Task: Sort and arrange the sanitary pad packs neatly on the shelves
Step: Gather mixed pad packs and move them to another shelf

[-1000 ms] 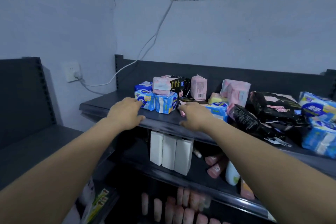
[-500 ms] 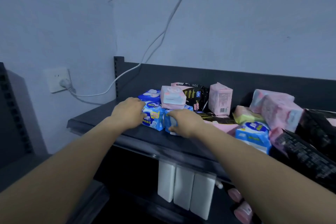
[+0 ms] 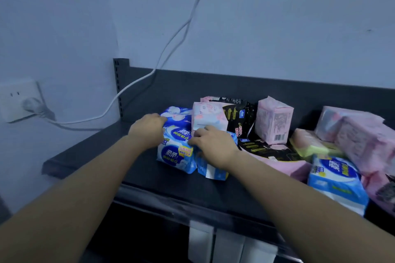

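On the dark top shelf (image 3: pixel 171 181) stand two blue pad packs side by side. My left hand (image 3: pixel 147 132) lies on the left side of the left blue pack (image 3: pixel 175 153). My right hand (image 3: pixel 213 147) rests over the right blue pack (image 3: pixel 210 172), fingertips at the base of a small pink pack (image 3: pixel 208 117) stacked on top. Another blue pack (image 3: pixel 177 114) sits behind. Black packs (image 3: pixel 239 117), a pink upright pack (image 3: pixel 274 123), a yellow-green pack (image 3: pixel 310 145) and more pink packs (image 3: pixel 359 136) lie jumbled to the right. Whether either hand grips a pack is unclear.
A large blue pack (image 3: pixel 335 183) lies at the right front of the shelf. A white cable (image 3: pixel 132 87) runs from a wall socket (image 3: pixel 19 100) up the wall behind the shelf. White boxes (image 3: pixel 213 243) stand on the shelf below. The shelf's left end is bare.
The view has closed in on the shelf. My right hand has slid left from the shelf's front onto the right blue pack, and my left hand has reached the left blue pack's side.
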Demonstrator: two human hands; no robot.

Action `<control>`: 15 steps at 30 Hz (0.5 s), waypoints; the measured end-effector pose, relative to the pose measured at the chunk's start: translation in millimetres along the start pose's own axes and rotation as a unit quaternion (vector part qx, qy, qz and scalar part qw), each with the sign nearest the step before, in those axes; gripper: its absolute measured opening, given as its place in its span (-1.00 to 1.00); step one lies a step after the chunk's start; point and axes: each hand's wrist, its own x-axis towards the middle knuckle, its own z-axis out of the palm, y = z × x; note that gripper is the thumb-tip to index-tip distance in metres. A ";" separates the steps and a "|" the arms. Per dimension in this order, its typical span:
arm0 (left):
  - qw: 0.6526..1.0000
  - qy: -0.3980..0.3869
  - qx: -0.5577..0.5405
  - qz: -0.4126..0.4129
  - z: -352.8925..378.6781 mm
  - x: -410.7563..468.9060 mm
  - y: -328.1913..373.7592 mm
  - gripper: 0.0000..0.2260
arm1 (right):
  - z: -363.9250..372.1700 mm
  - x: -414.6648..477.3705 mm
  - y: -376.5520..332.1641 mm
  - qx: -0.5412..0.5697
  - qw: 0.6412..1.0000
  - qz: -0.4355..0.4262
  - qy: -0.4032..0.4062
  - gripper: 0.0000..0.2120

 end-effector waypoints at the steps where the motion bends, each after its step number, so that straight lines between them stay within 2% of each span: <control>1: 1.000 -0.004 -0.007 0.001 2.0 4.7 1.4 -0.71 | 1.6 1.4 2.0 0.008 1.000 0.004 0.011 -0.68; 7: 0.994 0.017 -0.108 0.003 6.1 25.7 13.9 -0.64 | 17.5 -1.5 25.4 0.038 0.995 -0.003 0.087 -0.77; 11: 0.975 0.015 -0.215 -0.052 10.2 37.5 16.6 -0.68 | 18.1 -2.3 38.7 0.048 0.994 -0.028 0.096 -0.83; 13: 0.971 -0.011 -0.225 -0.078 14.5 43.9 9.7 -0.65 | 18.6 -3.0 42.5 0.060 0.991 -0.036 0.113 -0.85; 15: 0.979 -0.044 -0.184 -0.082 19.8 45.4 0.8 -0.53 | 21.0 -5.8 44.8 0.072 0.988 -0.039 0.129 -0.85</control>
